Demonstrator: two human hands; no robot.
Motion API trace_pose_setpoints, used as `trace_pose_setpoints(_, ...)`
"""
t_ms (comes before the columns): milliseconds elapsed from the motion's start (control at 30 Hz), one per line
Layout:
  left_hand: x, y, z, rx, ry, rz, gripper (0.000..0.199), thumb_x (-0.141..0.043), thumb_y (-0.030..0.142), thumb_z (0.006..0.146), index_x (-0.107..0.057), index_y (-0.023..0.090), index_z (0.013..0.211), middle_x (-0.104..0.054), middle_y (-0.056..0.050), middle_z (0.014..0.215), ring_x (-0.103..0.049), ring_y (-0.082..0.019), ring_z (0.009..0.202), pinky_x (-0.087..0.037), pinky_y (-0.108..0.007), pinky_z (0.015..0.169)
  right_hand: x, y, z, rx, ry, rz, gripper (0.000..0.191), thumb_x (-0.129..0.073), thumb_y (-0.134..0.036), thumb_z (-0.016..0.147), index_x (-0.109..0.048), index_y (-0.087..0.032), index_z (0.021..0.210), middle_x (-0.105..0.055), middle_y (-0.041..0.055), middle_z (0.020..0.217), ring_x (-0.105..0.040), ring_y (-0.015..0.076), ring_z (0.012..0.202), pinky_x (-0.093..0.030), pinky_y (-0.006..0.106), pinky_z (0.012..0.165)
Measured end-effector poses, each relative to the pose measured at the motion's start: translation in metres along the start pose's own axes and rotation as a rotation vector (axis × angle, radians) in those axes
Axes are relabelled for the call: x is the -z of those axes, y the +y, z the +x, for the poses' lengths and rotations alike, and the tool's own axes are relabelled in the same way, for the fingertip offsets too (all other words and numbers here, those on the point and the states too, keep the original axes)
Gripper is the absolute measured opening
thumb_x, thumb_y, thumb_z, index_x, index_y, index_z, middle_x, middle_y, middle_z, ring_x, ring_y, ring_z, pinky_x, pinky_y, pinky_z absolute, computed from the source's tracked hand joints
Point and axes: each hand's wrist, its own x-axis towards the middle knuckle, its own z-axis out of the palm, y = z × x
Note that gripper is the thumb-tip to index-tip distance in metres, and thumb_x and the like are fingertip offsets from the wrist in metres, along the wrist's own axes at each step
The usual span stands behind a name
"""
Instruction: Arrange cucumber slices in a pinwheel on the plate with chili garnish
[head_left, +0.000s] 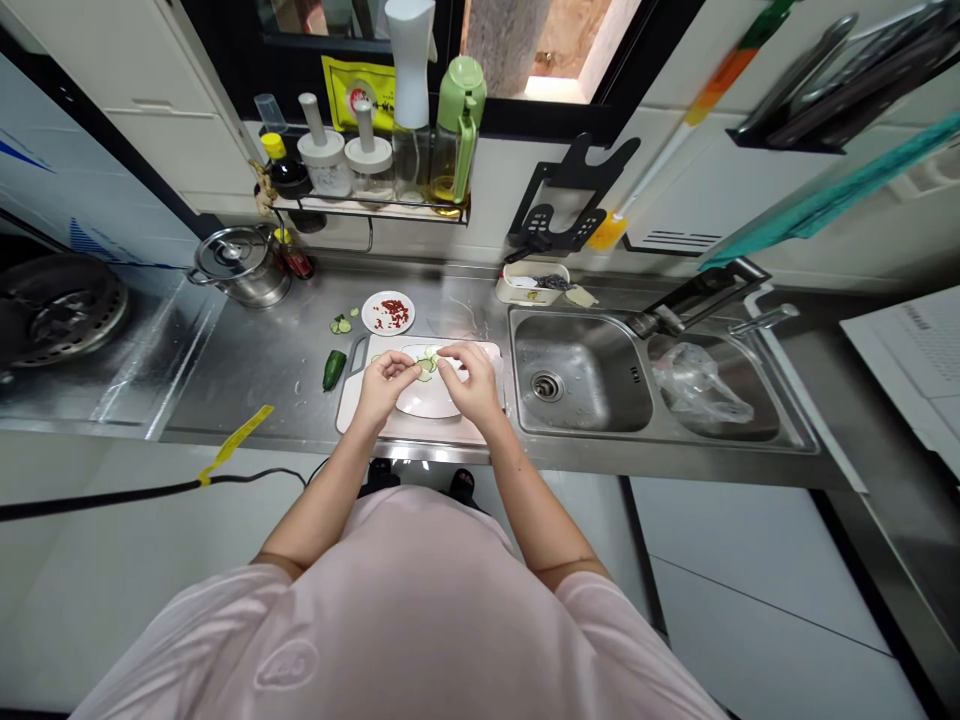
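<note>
A white plate [427,402] lies on a pale cutting board [349,408] on the steel counter. Over the plate, my left hand [388,384] pinches a thin cucumber slice [425,367] between thumb and fingertips. My right hand [471,380] is close to its right, fingers curled together near more green-edged slices; what it grips is too small to make out. Behind the board stands a small white dish [388,314] with chopped red pieces. A cucumber piece [334,370] rests left of the board, with several end slices [340,324] behind it.
Right of the board is a double sink [585,375] with a plastic bag [697,385] in its right basin. A lidded steel pot [241,268] stands at the back left. A rack [375,209] of bottles and jars hangs on the wall. A stove burner [64,305] is far left.
</note>
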Motion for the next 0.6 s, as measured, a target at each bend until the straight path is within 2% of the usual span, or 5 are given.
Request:
trace_pose_setpoints(100,-0.004,0.008,-0.001,-0.024,-0.032,0.013,0.029,-0.079,0.034,0.064,-0.062,0.017,0.079,-0.061,0.001,0.073,-0.059,-0.011,0.068,-0.046,-0.025,0.070,-0.001,-0.005,0.007,0.037,-0.068,0.017,0.015,-0.054,-0.031,0.091,-0.066,-0.023,0.096,-0.065,0.0046,0.099,-0.057,0.0216,0.102,-0.044,0.038,0.092)
trace_pose_setpoints(200,-0.006,0.012,-0.001,-0.035,-0.058,0.008,0.028,-0.080,0.034,0.064,-0.063,0.017,0.079,-0.061,0.000,0.075,-0.058,-0.011,0.069,-0.046,-0.025,0.070,-0.004,-0.006,0.010,0.056,-0.106,0.052,0.013,-0.055,-0.031,0.091,-0.065,-0.023,0.088,-0.064,0.0030,0.095,-0.057,0.0203,0.101,-0.040,0.039,0.096)
trace_pose_setpoints(367,-0.005,0.011,-0.001,-0.009,-0.048,-0.040,0.034,-0.080,0.037,0.064,-0.063,0.018,0.085,-0.063,0.000,0.078,-0.058,-0.011,0.072,-0.045,-0.022,0.068,-0.005,-0.005,0.013,-0.010,-0.066,0.174,0.016,-0.055,-0.032,0.089,-0.061,-0.021,0.079,-0.066,0.0028,0.090,-0.058,0.0184,0.093,-0.044,0.035,0.086)
trace_pose_setpoints(467,-0.003,0.010,-0.002,0.165,-0.051,-0.123,0.038,-0.072,0.049,0.072,-0.062,0.019,0.091,-0.064,0.000,0.075,-0.055,-0.008,0.063,-0.039,-0.018,0.056,-0.004,-0.005,0.014,-0.073,-0.038,0.217,0.016,-0.056,-0.032,0.087,-0.061,-0.022,0.077,-0.066,0.0032,0.089,-0.058,0.0183,0.093,-0.045,0.032,0.079)
trace_pose_setpoints(600,-0.005,0.010,-0.006,0.556,-0.247,-0.360,0.046,-0.057,0.062,0.079,-0.058,0.020,0.099,-0.063,-0.001,0.070,-0.053,-0.009,0.054,-0.033,-0.018,0.048,-0.002,-0.006,0.015,-0.093,-0.020,0.262,0.015,-0.057,-0.030,0.086,-0.062,-0.022,0.075,-0.067,0.0027,0.087,-0.058,0.0179,0.091,-0.045,0.031,0.077)
